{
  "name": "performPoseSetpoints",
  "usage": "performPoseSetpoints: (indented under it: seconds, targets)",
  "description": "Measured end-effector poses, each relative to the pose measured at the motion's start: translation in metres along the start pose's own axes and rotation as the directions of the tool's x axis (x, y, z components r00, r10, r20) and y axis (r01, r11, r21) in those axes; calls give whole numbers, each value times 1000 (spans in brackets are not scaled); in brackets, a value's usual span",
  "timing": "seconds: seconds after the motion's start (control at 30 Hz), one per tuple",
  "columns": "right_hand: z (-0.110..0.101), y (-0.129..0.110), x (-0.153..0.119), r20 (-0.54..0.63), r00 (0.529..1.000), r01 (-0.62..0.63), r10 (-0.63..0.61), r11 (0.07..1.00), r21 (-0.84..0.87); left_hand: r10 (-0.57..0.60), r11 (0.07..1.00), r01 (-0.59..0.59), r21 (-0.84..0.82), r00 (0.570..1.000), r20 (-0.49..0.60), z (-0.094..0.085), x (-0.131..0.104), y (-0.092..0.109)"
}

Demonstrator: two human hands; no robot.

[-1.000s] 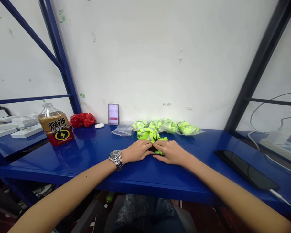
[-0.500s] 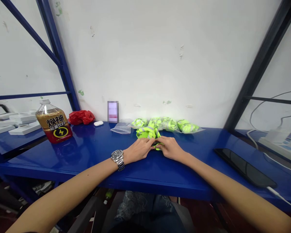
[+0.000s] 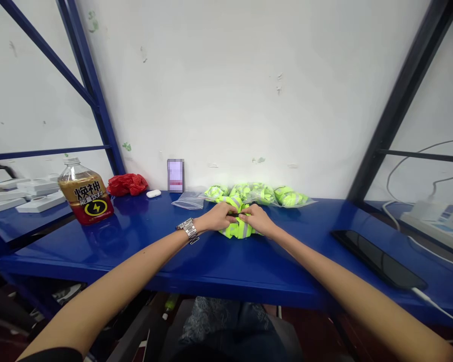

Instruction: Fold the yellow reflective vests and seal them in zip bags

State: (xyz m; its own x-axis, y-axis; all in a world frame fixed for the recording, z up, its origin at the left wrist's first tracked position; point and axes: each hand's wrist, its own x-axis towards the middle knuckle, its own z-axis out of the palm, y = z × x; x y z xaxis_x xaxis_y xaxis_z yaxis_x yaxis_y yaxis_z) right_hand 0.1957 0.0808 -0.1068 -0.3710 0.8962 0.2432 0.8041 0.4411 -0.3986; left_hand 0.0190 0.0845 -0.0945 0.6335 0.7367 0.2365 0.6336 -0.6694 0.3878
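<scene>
A bunched fluorescent yellow-green reflective vest [image 3: 241, 230] with silvery stripes lies on the blue table in front of me. My left hand [image 3: 219, 217] is closed at its upper left side, fingers pinching a short dark strip across the middle. From the other side, my right hand [image 3: 259, 219] pinches the same strip, close to the left fingertips. The fingers hide part of the vest. Just behind it, several clear bags with similar yellow-green bundles [image 3: 291, 196] lie in a row by the wall. A flat clear zip bag [image 3: 189, 200] rests to their left.
On the left stand a large drink bottle [image 3: 86, 193], a crumpled red plastic bag [image 3: 127, 184] and a white earbud case [image 3: 153, 193]. An upright phone [image 3: 175, 176] leans on the wall. A dark phone [image 3: 377, 257] with a white cable lies right, near a power strip [image 3: 434, 221].
Both hands have moved slightly away from me and up, onto the top of the bundle. More of the vest's front now shows below my fingers, and the dark strip has come into view.
</scene>
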Motion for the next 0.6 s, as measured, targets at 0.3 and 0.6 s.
performPoseSetpoints:
  seconds: [0.3, 0.6]
  targets:
    - [10, -13, -16, -171, 983, -3, -64, 929, -369, -104, 988, 90, 129, 989, 107, -8, 17, -12]
    - [8, 4, -31, -73, 856, 424, -512, 776, -467, -138, 941, 123, 316, 990, 26, 14, 22, -13]
